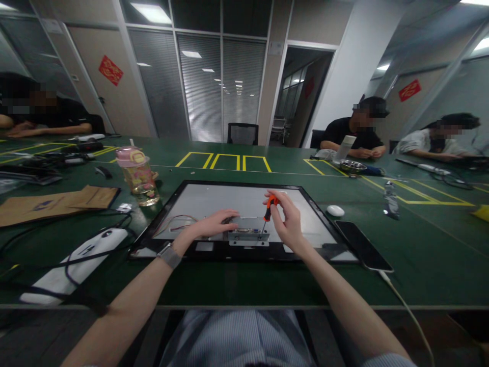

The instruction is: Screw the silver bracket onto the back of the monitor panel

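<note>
A black-framed monitor panel (313, 209) lies face down on the green table (244, 285) in front of me, its grey metal back up. Near its front edge sits a small metal connector box (249, 235). My left hand (216, 223) rests flat on the panel beside that box, fingers stretched out. My right hand (288, 219) pinches a small screwdriver with an orange handle (270, 205); its tip points down at the box's right end. Thin coloured wires (176, 223) run over the panel at the left.
A black phone (362, 244) with a cable lies right of the panel, beside a white oval thing (335, 210). At left are a pink-lidded bottle (137, 176), a white power strip (72, 267), black cables and brown envelopes (57, 203). Other people sit at the far edges.
</note>
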The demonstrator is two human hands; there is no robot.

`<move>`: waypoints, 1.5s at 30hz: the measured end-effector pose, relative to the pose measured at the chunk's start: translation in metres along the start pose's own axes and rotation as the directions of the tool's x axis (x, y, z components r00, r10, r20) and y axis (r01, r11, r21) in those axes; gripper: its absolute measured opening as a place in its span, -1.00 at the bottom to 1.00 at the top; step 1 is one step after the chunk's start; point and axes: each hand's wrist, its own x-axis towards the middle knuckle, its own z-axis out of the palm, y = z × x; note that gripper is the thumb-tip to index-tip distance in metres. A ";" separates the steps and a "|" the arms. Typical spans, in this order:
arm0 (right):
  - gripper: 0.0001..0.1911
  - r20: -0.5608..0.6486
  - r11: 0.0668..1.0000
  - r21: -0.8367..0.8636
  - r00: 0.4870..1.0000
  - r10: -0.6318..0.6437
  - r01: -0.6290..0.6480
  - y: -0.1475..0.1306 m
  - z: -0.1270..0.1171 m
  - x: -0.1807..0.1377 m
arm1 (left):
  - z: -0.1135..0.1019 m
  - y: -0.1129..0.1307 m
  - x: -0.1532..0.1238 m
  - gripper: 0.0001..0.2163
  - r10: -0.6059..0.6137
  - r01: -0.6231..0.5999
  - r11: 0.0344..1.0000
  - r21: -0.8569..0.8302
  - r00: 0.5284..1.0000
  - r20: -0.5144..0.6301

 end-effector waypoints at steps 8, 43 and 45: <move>-0.72 -0.057 0.996 -0.091 0.998 -0.021 0.015 -0.002 -0.001 0.000 | -0.002 0.003 -0.001 -0.46 -0.001 0.001 1.000 -0.004 1.000 0.009; -0.65 -0.070 0.999 -0.039 0.998 0.005 -0.007 0.002 0.003 -0.001 | 0.000 0.000 0.000 -0.46 -0.006 0.006 1.000 -0.006 1.000 0.001; -0.62 0.006 0.998 0.045 0.999 0.042 -0.042 0.003 0.003 -0.003 | 0.000 0.000 0.000 -0.45 -0.013 0.013 1.000 -0.005 1.000 0.003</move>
